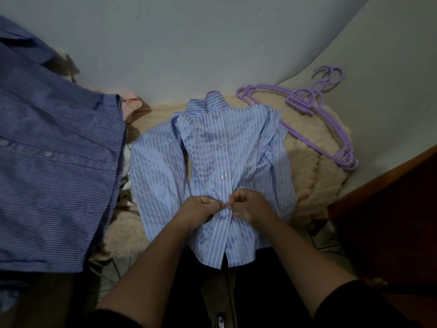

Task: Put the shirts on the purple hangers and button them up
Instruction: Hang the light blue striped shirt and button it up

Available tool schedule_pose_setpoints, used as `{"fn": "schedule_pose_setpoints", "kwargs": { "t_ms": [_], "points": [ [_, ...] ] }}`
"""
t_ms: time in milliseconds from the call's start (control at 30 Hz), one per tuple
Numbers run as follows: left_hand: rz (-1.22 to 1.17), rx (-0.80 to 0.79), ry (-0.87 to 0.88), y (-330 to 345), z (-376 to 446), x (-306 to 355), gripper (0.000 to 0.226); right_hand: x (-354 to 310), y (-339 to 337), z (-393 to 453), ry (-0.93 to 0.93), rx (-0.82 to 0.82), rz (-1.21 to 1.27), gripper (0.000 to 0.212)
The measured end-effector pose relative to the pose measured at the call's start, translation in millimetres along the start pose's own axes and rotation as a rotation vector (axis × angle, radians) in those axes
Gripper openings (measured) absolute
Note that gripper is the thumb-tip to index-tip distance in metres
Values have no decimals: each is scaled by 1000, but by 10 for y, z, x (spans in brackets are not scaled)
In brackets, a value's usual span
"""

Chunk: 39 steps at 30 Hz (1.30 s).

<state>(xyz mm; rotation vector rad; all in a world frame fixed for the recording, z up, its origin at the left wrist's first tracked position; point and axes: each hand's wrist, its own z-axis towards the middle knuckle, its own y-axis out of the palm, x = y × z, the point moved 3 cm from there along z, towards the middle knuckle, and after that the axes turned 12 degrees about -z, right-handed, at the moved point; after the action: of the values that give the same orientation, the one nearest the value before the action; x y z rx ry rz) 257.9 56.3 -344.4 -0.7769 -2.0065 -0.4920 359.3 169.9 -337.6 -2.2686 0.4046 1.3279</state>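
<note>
Left hand (201, 207) and right hand (248, 204) pinching placket of light blue shirt (227, 157), seemingly for fourth button; laid flat on beige blanket (314, 171) for support. Spare purple hangers (307, 110) just beside.

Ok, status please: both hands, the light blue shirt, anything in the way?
Left hand and right hand pinch light blue shirt placket. Three buttons closed above. Hanger hook shows at collar. Nothing blocking.
</note>
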Motion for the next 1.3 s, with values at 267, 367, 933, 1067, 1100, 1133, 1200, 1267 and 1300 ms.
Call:
{"fn": "schedule_pose_setpoints", "kwargs": {
  "t_ms": [267, 367, 933, 1067, 1100, 1133, 1200, 1267, 1300],
  "points": [
    [78, -25, 51, 25, -64, -2, 20, 32, 2, 67, -20, -1, -113, 40],
    [80, -15, 69, 25, -67, 1, 21, 22, -6, 64, -25, 7, -81, 40],
    [-5, -17, 4, -22, -66, 18, 20, 28, 53, 58, -22, 36, 5, 31],
    [-91, 2, 28, 0, -67, 54, 25, -79, -44, 54, -66, 38, -82, 25],
    [-112, 21, 60, 15, -65, 71, 23, -119, -83, 60, -88, 39, -68, 24],
    [-123, 45, 101, 22, -68, 100, 18, -170, -121, 65, -113, 36, -38, 24],
    [-112, 98, 197, 26, -66, 208, 13, -284, -191, 95, -144, 38, 33, 28],
    [-92, 140, 284, 14, -36, 395, 9, -419, -256, 143, -171, 50, 77, 30],
    [-86, 161, 329, -2, 0, 508, 7, -491, -294, 180, -188, 62, 70, 32]
  ]
}}
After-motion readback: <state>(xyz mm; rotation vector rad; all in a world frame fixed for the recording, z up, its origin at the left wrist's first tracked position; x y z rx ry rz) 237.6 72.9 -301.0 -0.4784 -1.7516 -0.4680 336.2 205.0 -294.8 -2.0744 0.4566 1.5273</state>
